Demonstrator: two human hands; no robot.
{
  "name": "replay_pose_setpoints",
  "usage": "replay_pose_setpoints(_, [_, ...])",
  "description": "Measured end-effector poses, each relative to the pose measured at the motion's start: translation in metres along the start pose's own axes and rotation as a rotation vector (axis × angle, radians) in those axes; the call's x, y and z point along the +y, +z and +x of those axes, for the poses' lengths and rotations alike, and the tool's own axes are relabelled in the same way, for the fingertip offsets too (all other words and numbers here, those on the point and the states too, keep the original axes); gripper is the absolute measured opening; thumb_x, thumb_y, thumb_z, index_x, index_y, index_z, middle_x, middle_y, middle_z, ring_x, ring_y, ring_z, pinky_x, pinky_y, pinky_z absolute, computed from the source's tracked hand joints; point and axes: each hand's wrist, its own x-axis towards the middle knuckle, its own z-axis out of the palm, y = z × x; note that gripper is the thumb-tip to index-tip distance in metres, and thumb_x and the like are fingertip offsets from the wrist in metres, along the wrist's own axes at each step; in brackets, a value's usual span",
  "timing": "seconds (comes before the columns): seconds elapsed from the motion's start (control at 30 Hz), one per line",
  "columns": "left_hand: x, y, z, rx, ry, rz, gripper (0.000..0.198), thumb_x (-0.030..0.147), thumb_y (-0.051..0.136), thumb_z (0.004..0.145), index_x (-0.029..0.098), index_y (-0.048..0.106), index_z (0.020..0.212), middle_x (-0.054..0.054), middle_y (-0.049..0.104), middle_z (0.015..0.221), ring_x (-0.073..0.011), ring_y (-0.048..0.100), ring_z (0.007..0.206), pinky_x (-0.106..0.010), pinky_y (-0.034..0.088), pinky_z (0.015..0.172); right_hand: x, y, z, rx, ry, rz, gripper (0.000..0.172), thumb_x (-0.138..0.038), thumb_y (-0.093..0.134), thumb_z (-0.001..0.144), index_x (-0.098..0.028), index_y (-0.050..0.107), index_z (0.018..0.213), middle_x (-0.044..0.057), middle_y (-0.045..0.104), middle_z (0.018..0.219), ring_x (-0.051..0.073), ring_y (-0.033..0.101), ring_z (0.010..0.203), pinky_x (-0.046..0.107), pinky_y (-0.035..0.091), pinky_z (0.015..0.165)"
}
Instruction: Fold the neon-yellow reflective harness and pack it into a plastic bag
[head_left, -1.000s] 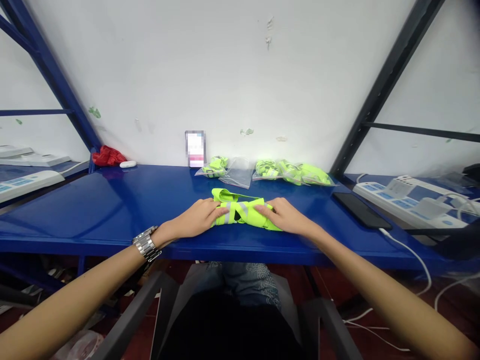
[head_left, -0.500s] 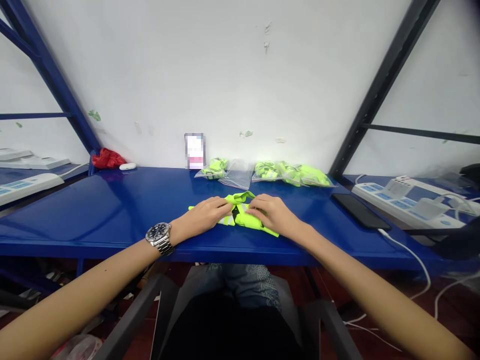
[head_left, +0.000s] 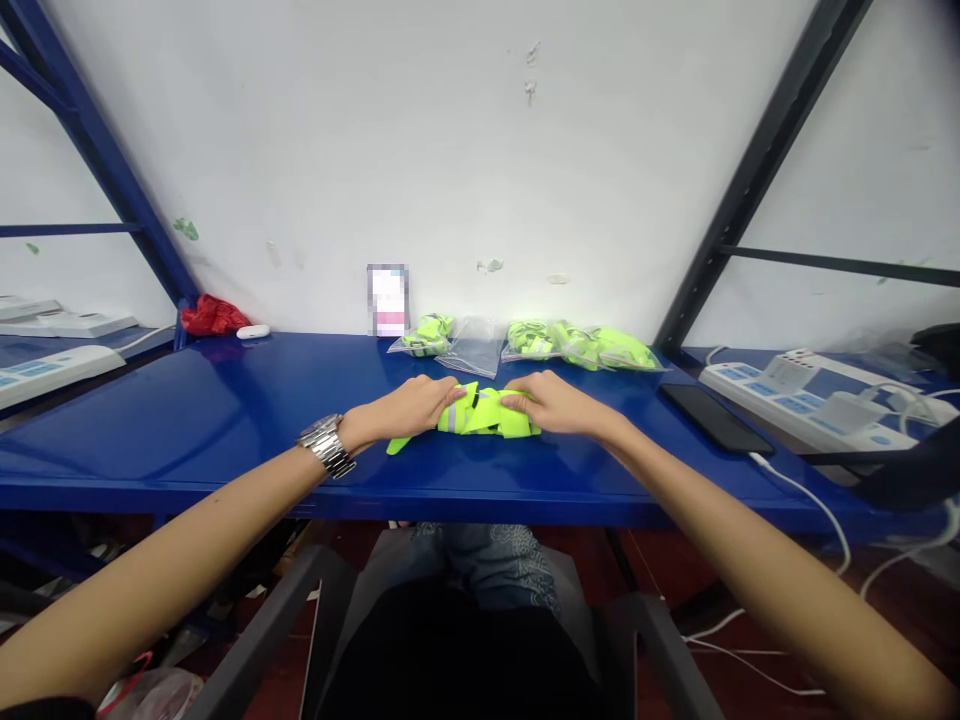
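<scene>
A neon-green vest with grey reflective stripes (head_left: 480, 412) lies bunched on the blue metal table (head_left: 225, 420), near its front edge. My left hand (head_left: 405, 408), with a metal watch (head_left: 327, 446) on the wrist, grips the bundle's left end. My right hand (head_left: 546, 402) pinches its right end from above. A strip of the green fabric pokes out below my left hand. Both hands press the bundle against the table.
Clear bags holding green vests (head_left: 577, 346) and an empty clear bag (head_left: 472, 352) lie at the back by the wall. A black phone (head_left: 714, 418) with a white cable lies right; power strips (head_left: 810, 398) beyond. A red cloth (head_left: 210, 316) sits back left.
The vest has been folded smaller and pushed slightly away from me. Both hands moved forward and closer together onto the bundle.
</scene>
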Motion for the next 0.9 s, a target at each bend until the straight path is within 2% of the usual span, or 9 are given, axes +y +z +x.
replay_pose_setpoints(0.13, [-0.016, 0.017, 0.015, 0.132, -0.015, -0.081, 0.036, 0.043, 0.028, 0.102, 0.018, 0.053, 0.096, -0.004, 0.051, 0.079, -0.0194, 0.046, 0.07, -0.032, 0.037, 0.067, 0.011, 0.018, 0.012, 0.049, 0.125, 0.044, 0.039, -0.034, 0.034, 0.101, -0.017, 0.068, 0.091, 0.009, 0.066, 0.082, 0.019, 0.056, 0.072, 0.028, 0.036, 0.067])
replay_pose_setpoints(0.2, [-0.018, 0.022, 0.016, 0.193, 0.016, -0.127, 0.034, 0.042, 0.03, 0.102, 0.018, 0.054, 0.099, -0.006, 0.051, 0.089, -0.0197, 0.048, 0.079, -0.032, 0.039, 0.072, 0.014, 0.029, 0.013, 0.152, 0.162, -0.061, 0.036, -0.039, 0.035, 0.101, -0.022, 0.067, 0.106, 0.012, 0.064, 0.099, 0.024, 0.056, 0.089, 0.031, 0.04, 0.071])
replay_pose_setpoints(0.3, [-0.014, 0.02, 0.008, 0.187, 0.071, -0.184, 0.04, 0.043, 0.025, 0.103, 0.019, 0.052, 0.087, -0.003, 0.049, 0.084, -0.0179, 0.047, 0.077, -0.031, 0.039, 0.072, 0.016, 0.037, 0.009, 0.277, 0.07, -0.18, 0.03, -0.036, 0.041, 0.1, -0.025, 0.061, 0.119, 0.014, 0.058, 0.112, 0.027, 0.052, 0.101, 0.035, 0.042, 0.078])
replay_pose_setpoints(0.43, [-0.004, 0.009, -0.006, 0.108, 0.068, -0.125, 0.046, 0.055, 0.029, 0.1, 0.018, 0.052, 0.086, -0.004, 0.052, 0.085, -0.0185, 0.048, 0.078, -0.032, 0.038, 0.073, 0.01, 0.035, 0.002, 0.204, -0.084, -0.058, 0.035, -0.031, 0.029, 0.104, -0.018, 0.061, 0.104, 0.01, 0.061, 0.1, 0.021, 0.055, 0.095, 0.033, 0.042, 0.084])
replay_pose_setpoints(0.53, [0.001, 0.007, -0.017, 0.025, 0.068, -0.048, 0.056, 0.067, 0.043, 0.091, 0.016, 0.055, 0.111, -0.008, 0.058, 0.101, -0.0219, 0.053, 0.087, -0.035, 0.04, 0.079, 0.0, 0.034, -0.001, 0.142, -0.004, -0.051, 0.048, -0.058, 0.035, 0.097, -0.017, 0.058, 0.106, 0.011, 0.063, 0.102, 0.025, 0.057, 0.096, 0.037, 0.042, 0.082])
replay_pose_setpoints(0.63, [-0.001, 0.012, -0.028, 0.018, 0.078, -0.001, 0.068, 0.067, 0.042, 0.092, 0.015, 0.044, 0.137, -0.016, 0.053, 0.129, -0.0285, 0.054, 0.11, -0.04, 0.04, 0.092, -0.009, 0.038, 0.0, 0.109, 0.053, -0.15, 0.069, -0.079, 0.049, 0.079, -0.017, 0.055, 0.108, 0.016, 0.062, 0.107, 0.033, 0.057, 0.099, 0.039, 0.043, 0.077])
replay_pose_setpoints(0.77, [-0.007, 0.021, -0.033, 0.029, 0.048, -0.014, 0.066, 0.061, 0.036, 0.096, 0.016, 0.036, 0.145, -0.019, 0.034, 0.152, -0.0359, 0.03, 0.141, -0.048, 0.029, 0.109, -0.008, 0.046, 0.005, 0.072, 0.016, -0.153, 0.07, -0.076, 0.043, 0.085, -0.015, 0.05, 0.117, 0.017, 0.064, 0.103, 0.032, 0.06, 0.093, 0.04, 0.042, 0.078])
replay_pose_setpoints(0.83, [-0.008, 0.023, -0.029, 0.004, 0.023, -0.052, 0.064, 0.059, 0.036, 0.097, 0.016, 0.036, 0.144, -0.018, 0.04, 0.15, -0.0356, 0.033, 0.14, -0.049, 0.03, 0.109, -0.002, 0.048, 0.007, 0.098, -0.021, -0.141, 0.067, -0.07, 0.044, 0.088, -0.014, 0.049, 0.124, 0.018, 0.063, 0.105, 0.032, 0.059, 0.096, 0.04, 0.042, 0.081])
replay_pose_setpoints(0.9, [-0.008, 0.023, -0.024, 0.008, 0.006, -0.105, 0.058, 0.056, 0.036, 0.098, 0.017, 0.037, 0.142, -0.016, 0.05, 0.141, -0.033, 0.046, 0.129, -0.047, 0.036, 0.104, 0.004, 0.05, 0.009, 0.143, -0.06, -0.116, 0.063, -0.063, 0.048, 0.091, -0.014, 0.047, 0.131, 0.018, 0.063, 0.109, 0.031, 0.057, 0.1, 0.04, 0.042, 0.084])
